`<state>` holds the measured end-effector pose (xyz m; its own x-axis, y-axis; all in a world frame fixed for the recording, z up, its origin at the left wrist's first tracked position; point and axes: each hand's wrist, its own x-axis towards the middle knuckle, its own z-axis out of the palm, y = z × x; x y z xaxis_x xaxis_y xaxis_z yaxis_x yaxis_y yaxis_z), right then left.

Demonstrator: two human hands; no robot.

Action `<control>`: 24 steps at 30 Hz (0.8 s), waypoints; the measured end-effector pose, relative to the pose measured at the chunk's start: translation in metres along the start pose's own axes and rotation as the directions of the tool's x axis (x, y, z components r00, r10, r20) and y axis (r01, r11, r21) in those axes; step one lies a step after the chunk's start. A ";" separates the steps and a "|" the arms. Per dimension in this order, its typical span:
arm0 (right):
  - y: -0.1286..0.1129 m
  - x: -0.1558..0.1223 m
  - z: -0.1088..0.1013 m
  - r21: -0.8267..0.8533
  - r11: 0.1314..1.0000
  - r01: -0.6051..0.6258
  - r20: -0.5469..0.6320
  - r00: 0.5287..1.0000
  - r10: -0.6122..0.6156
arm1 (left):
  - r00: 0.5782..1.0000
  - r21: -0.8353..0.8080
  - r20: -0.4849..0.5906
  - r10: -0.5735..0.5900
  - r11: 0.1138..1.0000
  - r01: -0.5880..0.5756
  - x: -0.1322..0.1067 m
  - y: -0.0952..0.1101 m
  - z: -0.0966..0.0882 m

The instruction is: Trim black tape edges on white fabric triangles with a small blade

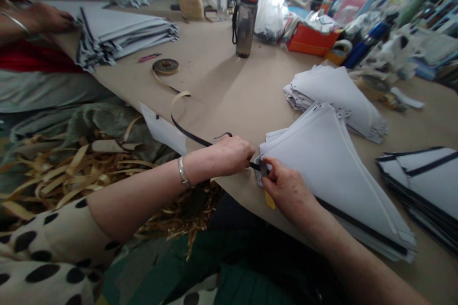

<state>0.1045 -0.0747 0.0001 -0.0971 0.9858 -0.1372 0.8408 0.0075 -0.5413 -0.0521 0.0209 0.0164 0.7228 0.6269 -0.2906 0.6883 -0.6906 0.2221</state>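
Black and narrow, tan-backed where curled: best to keep the strip [191,137] taut, flat and lined up with the corner of the white stack [317,152]. Gripping it in the left hand [232,155], just beside that corner; pinching a small grey piece [264,168], too hidden to name, in the right hand [288,183] there. Looks smooth and springy, looping loosely across the table [222,81] from the roll [166,66]

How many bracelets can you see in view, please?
2: a bracelet on the person's left wrist, another bracelet on a co-worker's wrist at upper left; others may be hidden.
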 end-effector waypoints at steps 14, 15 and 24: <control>0.014 -0.019 -0.031 0.248 0.968 -0.037 -0.003 0.999 0.039 | 0.970 -0.706 -0.245 0.003 0.685 -0.180 -0.031 0.013 0.001; 0.024 -0.024 -0.042 0.313 0.947 -0.070 -0.016 0.997 0.079 | 0.965 -0.737 -0.262 -0.001 0.646 -0.199 -0.031 0.012 0.003; 0.131 -0.029 -0.101 -0.056 0.975 -0.214 -0.239 0.951 0.195 | 0.999 -0.988 -0.038 -0.020 0.152 -0.034 -0.009 0.049 0.007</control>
<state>0.2708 -0.0859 0.0170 0.1983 0.9794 -0.0378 0.8708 -0.1938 -0.4519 -0.0249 -0.0211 0.0235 0.7108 0.6536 -0.2598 0.1407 0.2298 0.9630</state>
